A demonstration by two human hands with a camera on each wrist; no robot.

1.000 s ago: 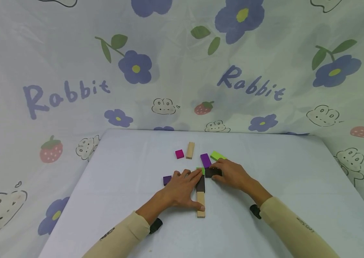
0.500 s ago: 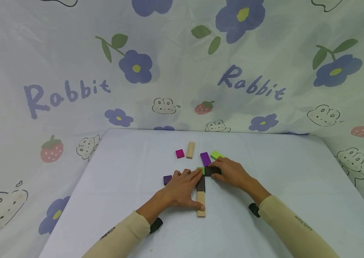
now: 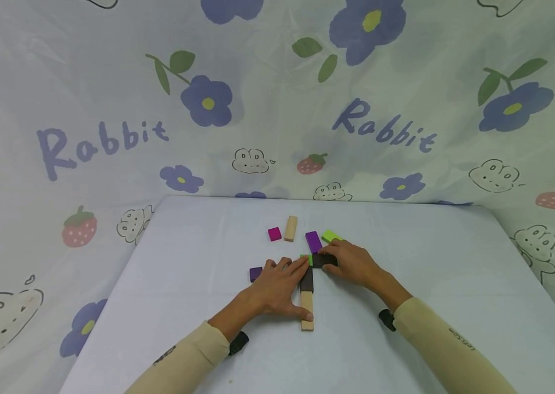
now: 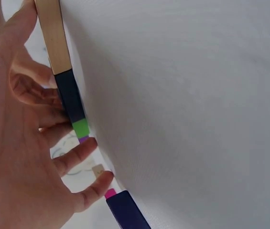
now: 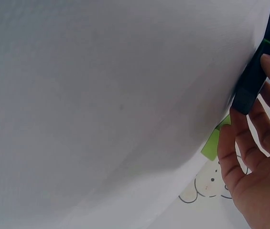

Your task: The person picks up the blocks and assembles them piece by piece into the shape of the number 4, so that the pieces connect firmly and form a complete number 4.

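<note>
A line of blocks runs up the white table in the head view: a plain wooden block [image 3: 307, 303], a black block [image 3: 307, 282] and a small green block [image 3: 310, 261]. My left hand [image 3: 274, 290] lies spread along its left side, thumb touching the wooden block and a fingertip resting on the green one. In the left wrist view its other fingers reach out loosely. My right hand [image 3: 353, 264] pinches a second black block [image 5: 249, 86] between thumb and fingers. That block lies crosswise, its left end right at the green block.
Beyond the hands lie a purple block [image 3: 314, 242], a lime block [image 3: 329, 236], a pink cube [image 3: 274, 234] and another wooden block [image 3: 291, 229]. A dark purple block [image 3: 255, 273] sits left of the left hand. Patterned cloth [image 3: 277, 109] hangs behind the table.
My right hand has shifted slightly left, bringing its black block closer against the green one. The left hand keeps its place along the line.
</note>
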